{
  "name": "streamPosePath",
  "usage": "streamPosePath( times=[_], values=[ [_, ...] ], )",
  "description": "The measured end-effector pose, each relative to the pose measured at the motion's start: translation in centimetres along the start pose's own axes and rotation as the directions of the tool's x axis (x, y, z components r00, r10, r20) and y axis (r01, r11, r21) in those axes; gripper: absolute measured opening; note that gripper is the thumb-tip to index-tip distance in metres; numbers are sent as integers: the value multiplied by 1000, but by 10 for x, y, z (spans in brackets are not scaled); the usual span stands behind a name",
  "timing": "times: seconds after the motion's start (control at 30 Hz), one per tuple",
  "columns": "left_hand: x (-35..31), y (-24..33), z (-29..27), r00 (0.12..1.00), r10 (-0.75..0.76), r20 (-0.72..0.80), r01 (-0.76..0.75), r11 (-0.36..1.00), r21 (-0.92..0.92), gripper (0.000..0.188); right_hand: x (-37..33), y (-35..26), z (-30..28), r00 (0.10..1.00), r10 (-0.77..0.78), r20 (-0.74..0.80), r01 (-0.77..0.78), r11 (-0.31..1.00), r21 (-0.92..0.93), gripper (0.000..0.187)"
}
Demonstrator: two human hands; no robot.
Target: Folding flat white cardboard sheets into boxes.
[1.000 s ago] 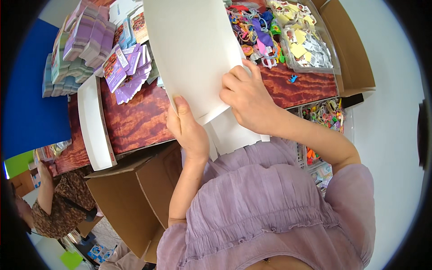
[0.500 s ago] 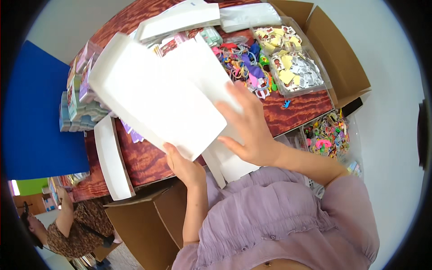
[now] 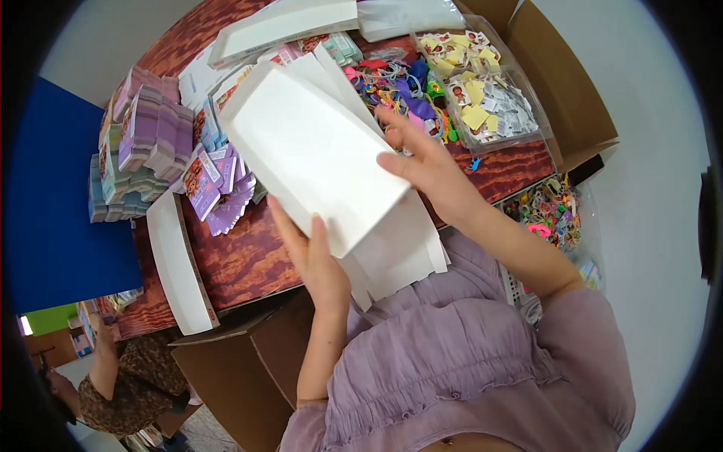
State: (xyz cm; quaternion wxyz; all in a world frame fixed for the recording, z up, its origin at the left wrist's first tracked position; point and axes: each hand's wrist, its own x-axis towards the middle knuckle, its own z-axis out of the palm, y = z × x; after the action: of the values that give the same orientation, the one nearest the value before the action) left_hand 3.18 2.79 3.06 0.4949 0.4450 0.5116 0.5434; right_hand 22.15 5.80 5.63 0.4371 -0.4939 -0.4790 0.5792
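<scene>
A white shallow cardboard box (image 3: 316,151) is held tilted above the table, its hollow side facing up. My left hand (image 3: 316,260) grips its near left edge, the thumb on the wall and the other fingers partly hidden along the side. At the right end my right hand (image 3: 437,173) has its thumb on the box's corner, with the fingers bent along the outer side. Beneath it, an unfolded white box (image 3: 399,264) lies at the table's near edge, against my lilac top. More white card shows behind the held box.
Stacked bundles of small packets (image 3: 154,128) stand at left, beside fanned purple packets (image 3: 215,184). Two more white boxes (image 3: 177,256) (image 3: 286,30) lie on the table. Colourful trinkets (image 3: 407,90), a clear tray of cards (image 3: 482,120) and brown cartons (image 3: 557,83) surround the work. A co-worker sits lower left.
The white box has dropped lower and shifted right, uncovering the purple packets. My right hand's spread fingers have closed in on its right end.
</scene>
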Motion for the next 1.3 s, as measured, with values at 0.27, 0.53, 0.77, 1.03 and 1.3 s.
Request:
streamPosePath(
  times=[0.27,0.53,0.77,1.03,1.3],
  values=[
    [51,24,32,921,390,-11,-389,920,52,88,57,-16,26,962,-123,-243,217,885,412,77],
    [30,22,-7,962,231,147,-251,958,137,75,343,-79,-128,773,-569,-281,492,817,-301,44],
    [-7,8,-45,998,4,-63,8,983,181,54,448,-30,-121,762,-571,-304,106,574,-812,53],
    [12,18,-35,1000,1,2,-1,995,102,41,491,-14,-206,836,-475,-274,-196,207,-959,39],
    [11,-10,-36,995,91,46,-100,949,299,29,505,-44,-148,615,-253,-747,-53,932,-360,31]
  ],
)
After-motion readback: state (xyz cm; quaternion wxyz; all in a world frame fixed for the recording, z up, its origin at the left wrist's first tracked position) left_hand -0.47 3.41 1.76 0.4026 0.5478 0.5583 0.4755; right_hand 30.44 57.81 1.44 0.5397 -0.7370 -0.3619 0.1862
